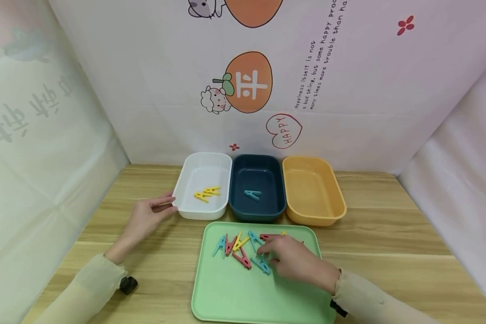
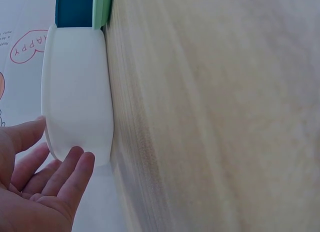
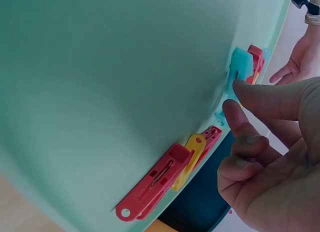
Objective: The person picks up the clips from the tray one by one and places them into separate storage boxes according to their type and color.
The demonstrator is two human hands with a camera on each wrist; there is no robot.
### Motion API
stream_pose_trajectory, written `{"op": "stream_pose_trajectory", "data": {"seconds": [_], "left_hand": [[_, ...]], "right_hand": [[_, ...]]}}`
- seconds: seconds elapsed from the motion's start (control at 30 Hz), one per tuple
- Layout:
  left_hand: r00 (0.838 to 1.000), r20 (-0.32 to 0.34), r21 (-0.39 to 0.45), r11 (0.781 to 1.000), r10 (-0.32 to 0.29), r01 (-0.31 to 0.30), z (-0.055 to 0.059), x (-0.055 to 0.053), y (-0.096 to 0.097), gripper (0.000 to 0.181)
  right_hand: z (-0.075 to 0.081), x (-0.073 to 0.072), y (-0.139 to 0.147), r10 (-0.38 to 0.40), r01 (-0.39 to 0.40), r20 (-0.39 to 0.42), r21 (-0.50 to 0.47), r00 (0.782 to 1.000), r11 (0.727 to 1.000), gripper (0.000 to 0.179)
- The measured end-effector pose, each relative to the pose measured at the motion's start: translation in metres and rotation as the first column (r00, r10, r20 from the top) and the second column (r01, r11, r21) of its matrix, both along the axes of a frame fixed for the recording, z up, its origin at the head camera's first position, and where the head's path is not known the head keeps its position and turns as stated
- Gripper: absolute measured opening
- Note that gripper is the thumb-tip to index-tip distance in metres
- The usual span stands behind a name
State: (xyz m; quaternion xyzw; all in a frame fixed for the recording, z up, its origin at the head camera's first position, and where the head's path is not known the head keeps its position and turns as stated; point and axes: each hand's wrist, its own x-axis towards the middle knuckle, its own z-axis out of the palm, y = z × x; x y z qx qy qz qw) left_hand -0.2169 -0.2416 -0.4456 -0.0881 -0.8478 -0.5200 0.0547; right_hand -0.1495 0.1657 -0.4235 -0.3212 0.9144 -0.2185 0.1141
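My left hand [image 1: 146,217] is at the left side of a white bin [image 1: 198,215], fingers extended. In the left wrist view its thumb [image 2: 30,133] touches the bin's rim and its fingertips lie along the end wall. Above a green tray [image 1: 235,299], my right hand [image 1: 293,261] reaches down among red, yellow and blue clothespins. Its thumb and forefinger are parted close by a blue clothespin [image 1: 261,264]; in the right wrist view the thumb tip overlaps a blue clothespin [image 3: 241,64]. A red clothespin [image 3: 155,182] lies on the tray below that hand.
Two yellow clothespins [image 1: 202,196] lie in the white bin. Beside it, a dark blue bin [image 1: 257,216] holds one blue clothespin [image 1: 253,194]. An orange bin [image 1: 313,220] stands to its right. Behind the wooden table [image 1: 162,270] hangs a printed cloth [image 1: 166,90].
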Motion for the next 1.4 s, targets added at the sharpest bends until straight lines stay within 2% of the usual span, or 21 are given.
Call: {"op": "stream_pose_trajectory", "data": {"seconds": [0.2,0.43,0.6,0.7,0.8,1.1,1.4], "left_hand": [[1.0,-0.005,0.002,1.0,-0.002,0.002,-0.001,0.0,-0.001,0.042],[1.0,-0.006,0.004,1.0,0.005,-0.005,0.0,0.001,-0.001,0.041],[1.0,-0.01,-0.003,1.0,0.005,-0.005,0.0,0.001,0.001,0.041],[1.0,-0.009,-0.001,1.0,0.004,-0.004,0.0,0.002,0.002,0.041],[1.0,-0.005,0.004,1.0,0.004,-0.004,0.001,0.002,0.002,0.041],[1.0,-0.009,-0.003,1.0,0.007,-0.007,0.002,0.0,0.003,0.041],[1.0,-0.004,-0.003,1.0,0.009,-0.009,0.001,0.0,0.002,0.041]], "right_hand": [[0.001,0.006,0.004,0.003,-0.002,-0.033,0.045,0.999,0.999,0.024],[0.004,0.013,0.01,-0.026,0.026,-0.045,0.016,0.999,1.0,0.015],[0.003,0.013,0.009,-0.069,0.069,-0.003,0.001,0.998,0.998,0.022],[0.002,0.013,0.007,-0.085,0.085,0.04,0.018,0.996,0.996,0.03],[0.0,0.015,0.006,-0.091,0.088,0.076,0.038,0.993,0.995,0.031],[-0.002,0.025,0.014,-0.114,0.111,0.045,0.069,0.992,0.991,0.027],[-0.004,0.031,0.02,-0.155,0.15,0.076,0.071,0.985,0.986,0.026]]}}
